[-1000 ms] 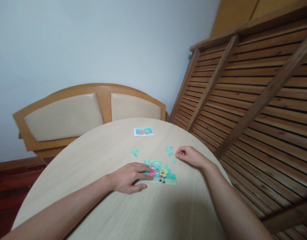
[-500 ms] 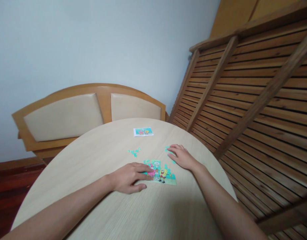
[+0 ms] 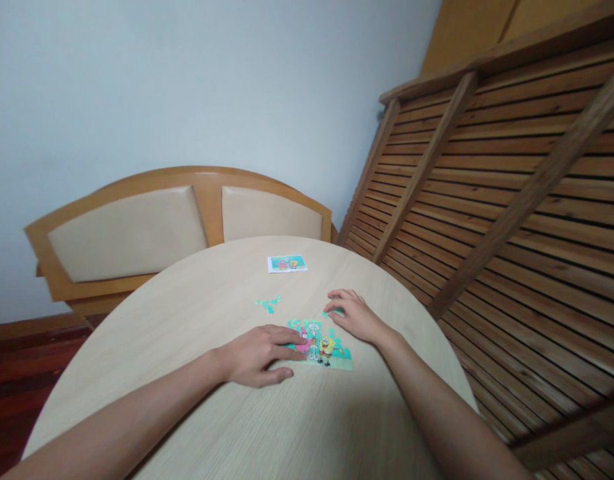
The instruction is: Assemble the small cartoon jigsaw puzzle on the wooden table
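On the table lies a partly assembled jigsaw puzzle point(image 3: 325, 350) with cartoon figures, a yellow one and a pink one among them. My left hand point(image 3: 261, 353) rests flat on its left part, fingers stretched out and holding nothing. Just above the puzzle's upper right edge is my right hand point(image 3: 355, 316), thumb and fingers bent round a small teal puzzle piece point(image 3: 326, 315) at the fingertips. More teal shows under that hand, mostly hidden. A loose group of teal pieces point(image 3: 271, 305) lies beyond my left hand.
A card with the same cartoon picture point(image 3: 287, 264) lies near the far side of the round wooden table point(image 3: 207, 407). Behind the table stands a padded wooden headboard point(image 3: 131, 233). A slatted wooden panel point(image 3: 487, 200) leans along the right side.
My right hand has moved a little left and nearer the puzzle, with a teal piece at its fingertips. My left hand has stayed in place.
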{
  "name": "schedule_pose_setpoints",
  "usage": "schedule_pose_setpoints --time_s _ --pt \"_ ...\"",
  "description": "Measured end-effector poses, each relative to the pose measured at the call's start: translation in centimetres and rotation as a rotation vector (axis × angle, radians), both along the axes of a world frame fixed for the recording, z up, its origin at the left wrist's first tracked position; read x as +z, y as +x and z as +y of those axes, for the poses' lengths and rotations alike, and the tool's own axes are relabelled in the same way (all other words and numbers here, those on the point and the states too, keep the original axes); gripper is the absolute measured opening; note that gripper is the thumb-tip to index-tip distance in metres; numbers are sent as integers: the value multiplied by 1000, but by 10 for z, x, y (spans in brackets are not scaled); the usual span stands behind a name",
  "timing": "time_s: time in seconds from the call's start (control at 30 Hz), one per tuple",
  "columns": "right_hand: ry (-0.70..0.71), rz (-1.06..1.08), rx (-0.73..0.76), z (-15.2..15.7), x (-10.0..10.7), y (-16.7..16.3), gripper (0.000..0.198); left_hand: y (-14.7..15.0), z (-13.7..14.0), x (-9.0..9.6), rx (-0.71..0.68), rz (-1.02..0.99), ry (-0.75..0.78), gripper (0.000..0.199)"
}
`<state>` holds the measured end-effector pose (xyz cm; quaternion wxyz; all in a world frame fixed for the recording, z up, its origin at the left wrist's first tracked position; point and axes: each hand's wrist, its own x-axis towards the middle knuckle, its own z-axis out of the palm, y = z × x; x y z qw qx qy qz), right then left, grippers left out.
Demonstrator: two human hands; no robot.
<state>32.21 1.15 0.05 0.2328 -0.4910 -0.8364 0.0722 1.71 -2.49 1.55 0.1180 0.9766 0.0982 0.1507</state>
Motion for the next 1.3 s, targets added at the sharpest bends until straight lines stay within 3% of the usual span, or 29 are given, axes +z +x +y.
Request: schedule_pose_setpoints --time_s 1.3 --pt "-102 10 9 -6 8 -13 11 0 0 1 -3 -22 -15 41"
